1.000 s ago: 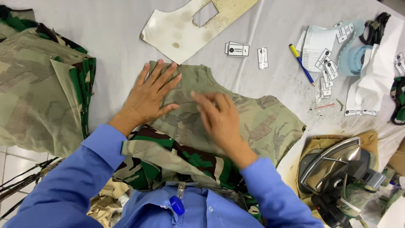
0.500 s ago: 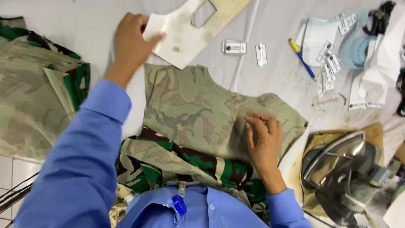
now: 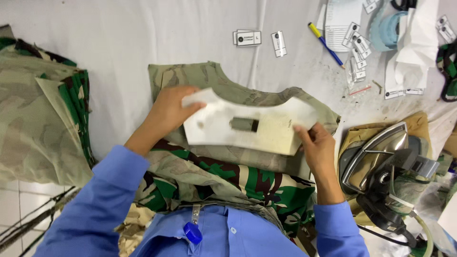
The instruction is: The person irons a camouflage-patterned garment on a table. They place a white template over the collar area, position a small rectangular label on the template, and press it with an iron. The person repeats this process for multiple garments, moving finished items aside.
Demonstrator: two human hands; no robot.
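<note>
White template (image 3: 252, 124) now brought from the table's far side over the camouflage garment (image 3: 238, 90), left hand (image 3: 166, 112) and right hand (image 3: 318, 145) gripping its ends, fingertips partly hidden, edges motion-blurred.

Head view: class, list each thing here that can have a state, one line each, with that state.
Template: lifted, held by both hands over the cloth.
Left hand: gripping the template's left end.
Right hand: gripping its right edge.
Camouflage piece: spread flat, inside up.
Iron: tipped on its side, soleplate showing.
Pen: lying flat.
Fabric stack: folded, piled.
</note>
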